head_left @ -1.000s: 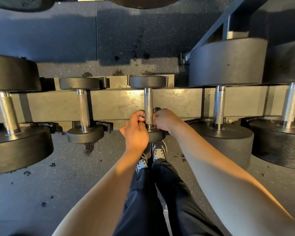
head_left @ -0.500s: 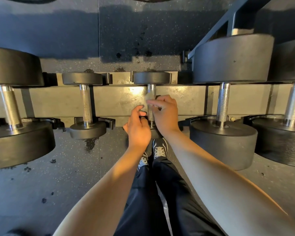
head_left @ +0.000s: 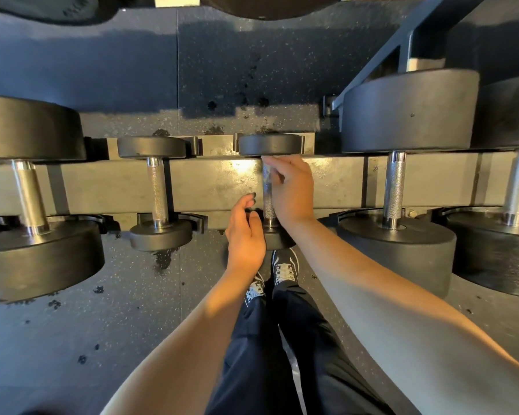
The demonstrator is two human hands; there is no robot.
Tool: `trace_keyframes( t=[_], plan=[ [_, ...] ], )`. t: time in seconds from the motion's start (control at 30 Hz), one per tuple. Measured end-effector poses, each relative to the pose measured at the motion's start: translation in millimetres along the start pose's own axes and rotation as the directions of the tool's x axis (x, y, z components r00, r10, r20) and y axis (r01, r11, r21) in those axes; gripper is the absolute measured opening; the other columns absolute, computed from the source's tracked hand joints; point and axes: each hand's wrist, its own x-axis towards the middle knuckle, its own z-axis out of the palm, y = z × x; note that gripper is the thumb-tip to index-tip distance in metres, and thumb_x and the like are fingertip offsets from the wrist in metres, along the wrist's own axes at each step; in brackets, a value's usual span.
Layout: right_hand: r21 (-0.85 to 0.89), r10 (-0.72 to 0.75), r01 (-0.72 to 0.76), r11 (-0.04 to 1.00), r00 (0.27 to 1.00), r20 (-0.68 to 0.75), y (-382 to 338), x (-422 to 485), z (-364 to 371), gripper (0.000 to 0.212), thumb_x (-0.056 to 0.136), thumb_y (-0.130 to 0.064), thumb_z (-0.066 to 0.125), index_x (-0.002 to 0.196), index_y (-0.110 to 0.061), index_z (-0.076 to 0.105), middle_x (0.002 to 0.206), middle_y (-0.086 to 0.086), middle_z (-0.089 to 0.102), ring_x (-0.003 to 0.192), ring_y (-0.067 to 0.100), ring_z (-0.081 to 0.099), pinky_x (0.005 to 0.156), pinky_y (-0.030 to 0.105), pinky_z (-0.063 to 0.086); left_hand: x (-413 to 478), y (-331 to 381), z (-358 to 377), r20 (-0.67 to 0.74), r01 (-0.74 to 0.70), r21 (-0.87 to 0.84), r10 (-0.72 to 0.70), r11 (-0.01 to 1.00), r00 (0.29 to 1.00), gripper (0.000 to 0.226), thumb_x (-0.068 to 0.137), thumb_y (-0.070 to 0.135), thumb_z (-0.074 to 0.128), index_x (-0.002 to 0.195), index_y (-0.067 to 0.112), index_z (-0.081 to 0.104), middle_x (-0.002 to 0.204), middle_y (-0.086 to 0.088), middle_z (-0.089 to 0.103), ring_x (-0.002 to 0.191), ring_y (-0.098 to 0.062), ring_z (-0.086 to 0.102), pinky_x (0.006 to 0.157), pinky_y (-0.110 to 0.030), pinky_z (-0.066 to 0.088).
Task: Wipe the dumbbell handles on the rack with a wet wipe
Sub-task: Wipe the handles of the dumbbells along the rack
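- The small dumbbell (head_left: 269, 187) lies on the steel rack (head_left: 210, 187), its long axis running twelve to six, round black rubber heads at both ends.
- Its handle (head_left: 267, 202) is a knurled, shiny metal cylinder.
- The right hand (head_left: 292, 190) curls round the handle's upper part, pressing a thin, translucent wet wipe (head_left: 266, 172) against it.
- The left hand (head_left: 245, 235) sits at eight o'clock of the handle, fingers loosely curled, holding nothing.
- Bigger dumbbells (head_left: 397, 190) lie parallel at three and nine o'clock.

small black dumbbell (head_left: 271, 144) on rack (head_left: 210, 181), wipe (head_left: 266, 175) round knurled handle (head_left: 268, 205)
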Motion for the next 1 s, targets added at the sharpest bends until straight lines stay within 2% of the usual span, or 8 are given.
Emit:
trace_keyframes(
  t=[0.2, 0.37, 0.47, 0.53, 0.6, 0.73, 0.83, 1.0],
  plan=[
    [-0.280, -0.127, 0.185, 0.942, 0.969, 0.214, 10.7, -17.3, 5.3, 0.030, 0.095, -0.001, 0.059, 0.121, -0.011, 0.071, 0.109, 0.003, 0.056, 0.105, 0.021, 0.048, 0.089, 0.028, 0.045, -2.1, -1.3, 2.4, -0.044, -0.028, -0.022, 0.027, 0.999, 0.999, 0.040, 0.105, 0.016, 0.038, 0.144, 0.025, 0.042, 0.132, 0.007, 0.053, 0.127, -0.010, 0.049, 0.111, -0.049, 0.040],
    [-0.408, 0.072, 0.117, 0.906, 0.905, 0.420, 10.2, -44.7, -1.3, 0.021, 0.101, -0.021, 0.055, 0.105, -0.011, 0.072, 0.110, -0.002, 0.046, 0.107, 0.016, 0.041, 0.083, 0.030, 0.046, -1.5, 6.7, -1.8, -0.028, -0.064, -0.075, 0.062, 0.995, 0.998, 0.050, 0.102, 0.010, 0.046, 0.142, 0.039, 0.039, 0.137, 0.008, 0.050, 0.115, -0.013, 0.057, 0.103, -0.046, 0.048],
    [-0.103, 0.174, -0.144, 0.984, 0.894, 0.414, 14.3, -46.5, -7.4, 0.013, 0.098, -0.010, 0.058, 0.098, -0.010, 0.070, 0.104, -0.006, 0.046, 0.101, 0.009, 0.047, 0.094, 0.022, 0.044, 5.8, 9.4, -10.1, 0.116, -0.218, 0.014, 0.215, 0.976, 0.970, 0.041, 0.102, 0.007, 0.048, 0.137, 0.027, 0.054, 0.136, 0.009, 0.052, 0.122, -0.010, 0.053, 0.108, -0.044, 0.044],
    [0.092, 0.230, -0.286, 0.954, 0.891, 0.392, 12.6, -47.7, -16.5, 0.020, 0.098, -0.004, 0.056, 0.107, -0.017, 0.068, 0.108, -0.006, 0.051, 0.100, -0.001, 0.051, 0.092, 0.008, 0.038, 15.0, 15.4, -15.8, 0.194, -0.251, 0.043, 0.239, 0.967, 0.952, 0.031, 0.101, 0.012, 0.055, 0.130, 0.023, 0.061, 0.130, 0.008, 0.057, 0.124, -0.008, 0.052, 0.109, -0.036, 0.044],
    [0.218, 0.251, -0.329, 0.919, 0.913, 0.322, 10.4, -48.2, -21.2, 0.028, 0.095, 0.001, 0.057, 0.111, -0.021, 0.060, 0.110, -0.003, 0.057, 0.101, -0.001, 0.054, 0.090, 0.008, 0.040, 20.7, 23.3, -19.0, 0.211, -0.213, 0.037, 0.200, 0.976, 0.957, 0.027, 0.097, 0.019, 0.065, 0.123, 0.025, 0.064, 0.121, 0.007, 0.059, 0.114, -0.006, 0.056, 0.098, -0.026, 0.049],
    [0.399, 0.315, -0.320, 0.859, 0.946, 0.082, 6.6, -39.5, -18.6, 0.030, 0.093, 0.003, 0.060, 0.114, -0.017, 0.053, 0.111, 0.002, 0.060, 0.103, 0.006, 0.060, 0.089, 0.013, 0.047, 34.8, 46.5, -9.9, -0.031, -0.152, -0.013, 0.151, 0.988, 0.988, 0.011, 0.096, 0.024, 0.067, 0.097, 0.033, 0.062, 0.104, 0.003, 0.066, 0.098, -0.013, 0.064, 0.087, -0.029, 0.053],
    [0.456, 0.362, -0.324, 0.829, 0.932, 0.004, 9.6, -32.6, -11.2, 0.027, 0.094, 0.004, 0.057, 0.117, -0.011, 0.057, 0.116, 0.009, 0.059, 0.104, 0.008, 0.058, 0.085, 0.008, 0.044, 57.5, 69.8, 6.3, -0.249, -0.020, -0.210, -0.033, 0.977, 0.968, 0.005, 0.095, 0.020, 0.067, 0.096, 0.020, 0.063, 0.096, 0.000, 0.068, 0.088, -0.012, 0.064, 0.081, -0.024, 0.050],
    [0.432, 0.451, -0.420, 0.798, 0.892, 0.034, 22.8, -46.5, 1.6, 0.022, 0.103, -0.005, 0.048, 0.117, -0.019, 0.059, 0.108, 0.000, 0.066, 0.096, 0.007, 0.063, 0.084, 0.021, 0.051, 49.7, 72.6, 31.1, -0.170, 0.025, -0.250, -0.070, 0.968, 0.983, 0.016, 0.096, 0.029, 0.067, 0.105, 0.018, 0.060, 0.089, 0.005, 0.068, 0.074, 0.003, 0.063, 0.067, -0.013, 0.049]
  ],
)
